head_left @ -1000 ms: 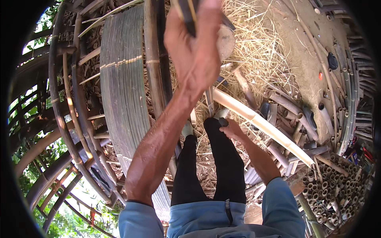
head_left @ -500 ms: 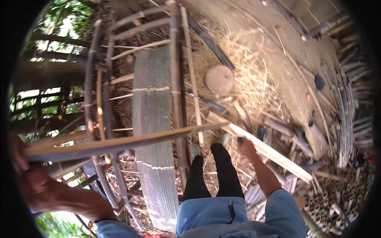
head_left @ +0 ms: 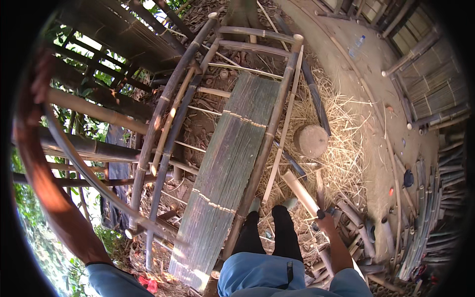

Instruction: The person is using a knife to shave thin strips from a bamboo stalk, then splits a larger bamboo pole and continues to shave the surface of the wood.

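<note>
My left hand (head_left: 42,79) is raised at the far left and blurred, closed round the upper end of a long bamboo strip (head_left: 99,184). The strip bows down and right, its lower end blurred over the near part of a bamboo slat panel (head_left: 225,166). At the lower right my right hand (head_left: 325,223) is closed against a pale split bamboo piece (head_left: 301,192). A small dark object shows at its fingers, too little to name. The split piece slants from near my feet and passes behind my right forearm.
A bamboo frame (head_left: 166,106) surrounds the tied panel. Beyond my feet stands a round wooden block (head_left: 311,140) among straw shavings (head_left: 341,119). Cut bamboo lengths (head_left: 358,218) lie at right, with stacked poles (head_left: 420,218) farther over. A bamboo fence (head_left: 99,111) borders the left.
My left hand has risen, and the strip has swung from nearly level to steeply slanted, its far end dropping toward the panel. The view has turned; my right hand appears lower.
</note>
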### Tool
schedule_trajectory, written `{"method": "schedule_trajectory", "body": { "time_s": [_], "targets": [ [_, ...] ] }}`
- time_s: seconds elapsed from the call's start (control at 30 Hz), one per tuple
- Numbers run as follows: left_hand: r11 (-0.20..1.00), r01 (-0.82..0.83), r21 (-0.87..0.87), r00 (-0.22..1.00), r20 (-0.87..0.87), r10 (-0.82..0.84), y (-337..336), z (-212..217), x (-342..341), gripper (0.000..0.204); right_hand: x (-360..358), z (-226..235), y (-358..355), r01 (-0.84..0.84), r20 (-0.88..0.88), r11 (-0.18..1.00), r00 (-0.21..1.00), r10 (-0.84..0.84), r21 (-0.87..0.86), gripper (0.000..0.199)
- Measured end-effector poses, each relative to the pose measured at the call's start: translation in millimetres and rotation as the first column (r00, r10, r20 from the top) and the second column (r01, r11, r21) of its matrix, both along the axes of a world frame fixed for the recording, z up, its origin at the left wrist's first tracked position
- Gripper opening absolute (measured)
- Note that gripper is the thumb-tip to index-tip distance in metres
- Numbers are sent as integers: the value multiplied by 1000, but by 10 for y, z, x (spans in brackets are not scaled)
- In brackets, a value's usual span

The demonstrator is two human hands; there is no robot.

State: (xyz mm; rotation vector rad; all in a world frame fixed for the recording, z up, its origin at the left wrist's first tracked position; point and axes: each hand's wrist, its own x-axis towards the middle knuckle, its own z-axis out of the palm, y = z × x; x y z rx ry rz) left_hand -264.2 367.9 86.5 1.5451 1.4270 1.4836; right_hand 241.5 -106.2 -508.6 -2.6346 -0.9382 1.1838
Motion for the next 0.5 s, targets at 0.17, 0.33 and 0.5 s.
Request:
{"method": "schedule_trajectory", "body": {
  "time_s": [0.17, 0.33, 0.5],
  "targets": [
    [915, 83, -394, 987, -94, -130, 317, -1979, -102, 45, -366, 153, -103, -122, 31, 984, 991, 127, -127, 54],
    [950, -112, -291, 837, -542, -68, -49, -4329, -702, 49, -438, 1, -679, -197, 9, 897, 976, 218, -395, 70],
    [875, -139, -465, 734, -641, -224, -265, -6018, -925, 45, -158, -317, -1645, -148, 53, 862, 979, 198, -485, 86]
  ]
}}
